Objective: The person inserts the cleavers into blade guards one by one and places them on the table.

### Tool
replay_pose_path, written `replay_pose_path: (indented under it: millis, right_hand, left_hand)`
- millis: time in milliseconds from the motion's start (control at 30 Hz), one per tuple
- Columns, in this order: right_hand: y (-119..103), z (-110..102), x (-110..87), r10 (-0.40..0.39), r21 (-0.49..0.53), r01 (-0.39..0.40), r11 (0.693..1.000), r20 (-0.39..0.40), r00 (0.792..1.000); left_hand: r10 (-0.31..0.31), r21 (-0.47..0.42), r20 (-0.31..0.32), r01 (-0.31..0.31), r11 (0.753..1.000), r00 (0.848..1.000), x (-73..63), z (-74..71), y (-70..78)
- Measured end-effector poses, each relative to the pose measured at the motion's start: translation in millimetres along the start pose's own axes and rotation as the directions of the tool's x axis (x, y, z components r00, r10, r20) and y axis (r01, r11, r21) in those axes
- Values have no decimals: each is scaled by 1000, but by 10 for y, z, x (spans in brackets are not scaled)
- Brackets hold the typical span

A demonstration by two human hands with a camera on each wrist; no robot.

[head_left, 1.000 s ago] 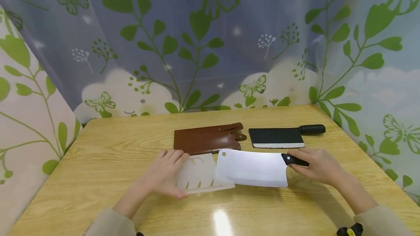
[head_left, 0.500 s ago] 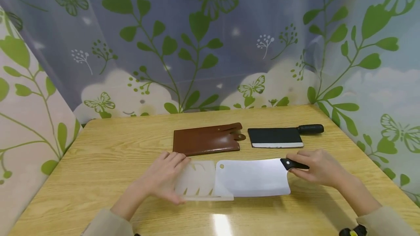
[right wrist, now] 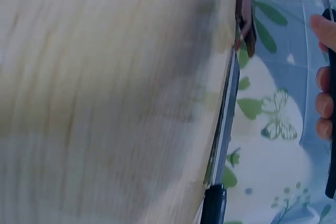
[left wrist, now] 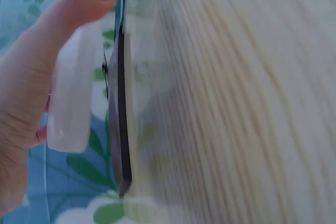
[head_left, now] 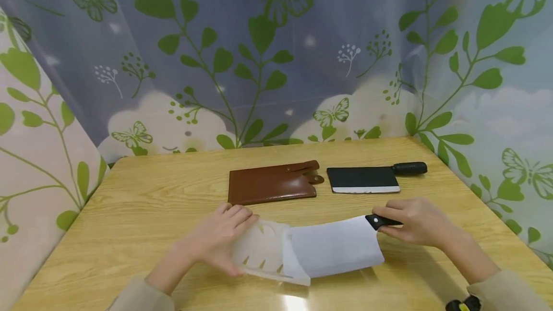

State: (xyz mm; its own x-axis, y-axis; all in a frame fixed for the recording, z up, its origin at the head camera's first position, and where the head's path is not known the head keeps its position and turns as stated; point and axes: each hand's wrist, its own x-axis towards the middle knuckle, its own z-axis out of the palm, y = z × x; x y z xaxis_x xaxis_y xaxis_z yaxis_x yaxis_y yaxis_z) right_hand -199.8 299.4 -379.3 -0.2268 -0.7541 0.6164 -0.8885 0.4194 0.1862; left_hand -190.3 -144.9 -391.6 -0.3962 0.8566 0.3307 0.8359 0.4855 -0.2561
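Observation:
My left hand grips a translucent white plastic blade guard with slots along it. In the left wrist view the thumb lies over one side of the guard, with fingertips partly seen behind it. My right hand holds the black handle of a cleaver with a broad shiny blade. The far end of that blade sits in the guard's mouth, and most of the blade is outside. Both are held tilted above the table. At the right wrist view's edge, fingers wrap the handle.
Behind the hands, a brown leather sheath lies on the wooden table. To its right lies a second cleaver with a dark blade and black handle. A patterned curtain hangs along the table's back and sides.
The guard and cleaver have come down toward the near edge and tilted, their meeting ends now lower. The blade's end has gone slightly further into the guard. The sheath and dark cleaver stay put.

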Motion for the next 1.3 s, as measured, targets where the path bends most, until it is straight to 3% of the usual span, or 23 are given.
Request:
replay_pose_path:
  millis: [133, 267, 467, 700, 767, 900, 1000, 1167, 1300]
  right_hand:
    - [0, 50, 12, -16, 3, 16, 1000, 11, 1000]
    - [-17, 74, -7, -4, 22, 4, 1000, 5, 1000]
    - [-38, 64, -4, 35, -10, -36, 999, -18, 999]
    - [-56, 60, 8, 35, -3, -35, 999, -59, 998]
    - [-61, 66, 5, 34, 1, -34, 999, -67, 997]
    - [-67, 76, 5, 34, -2, -34, 999, -71, 997]
    - [-75, 86, 2, 44, -14, -45, 999, -73, 996]
    - [-89, 114, 4, 74, -36, -77, 996, -76, 994]
    - [-91, 126, 26, 70, -49, -74, 996, -83, 994]
  left_hand:
    - [40, 14, -2, -40, 999, 999, 47, -1, 14]
    - [31, 23, -1, -31, 999, 1000, 53, 0, 17]
    - [-46, 35, 53, 45, 998, 998, 68, 13, 45]
    - [-116, 121, 120, 101, 987, 986, 168, 6, 132]
    - [-110, 130, 113, 95, 987, 987, 182, 13, 138]
    - [-61, 156, 35, 55, 986, 998, 187, 23, 122]
    - [-64, 155, 1, 64, 986, 998, 194, 13, 108]
    - [-125, 137, 25, 120, 983, 992, 205, -15, 90]
    - [-129, 141, 38, 122, 983, 991, 199, -24, 79]
